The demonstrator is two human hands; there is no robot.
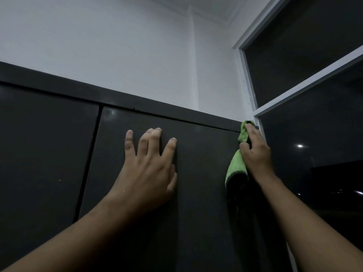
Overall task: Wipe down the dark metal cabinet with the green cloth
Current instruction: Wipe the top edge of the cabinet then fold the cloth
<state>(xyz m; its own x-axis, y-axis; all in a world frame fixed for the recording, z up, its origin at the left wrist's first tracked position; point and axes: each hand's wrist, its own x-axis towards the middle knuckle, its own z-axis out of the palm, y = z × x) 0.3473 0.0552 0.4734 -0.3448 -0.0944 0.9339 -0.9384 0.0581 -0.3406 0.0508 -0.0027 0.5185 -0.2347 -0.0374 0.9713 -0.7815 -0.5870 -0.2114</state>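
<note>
- Left hand (pixel 151 167) flat on dark metal cabinet (pixel 206 193) door, fingers (pixel 155 138) straight, splayed.
- Right hand (pixel 255 152) fingers grasping green cloth (pixel 234 167) at cabinet's top right edge, just beside white window frame (pixel 253 107).
- White wall (pixel 117 55) above.

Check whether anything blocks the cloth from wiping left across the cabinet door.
Yes: the left hand lies flat on the cabinet door, left of the cloth that the right hand holds at the top right corner. Nothing else visible.

Head camera looks up, close to the cabinet (pixel 196 193) top and wall (pixel 117 46).
</note>
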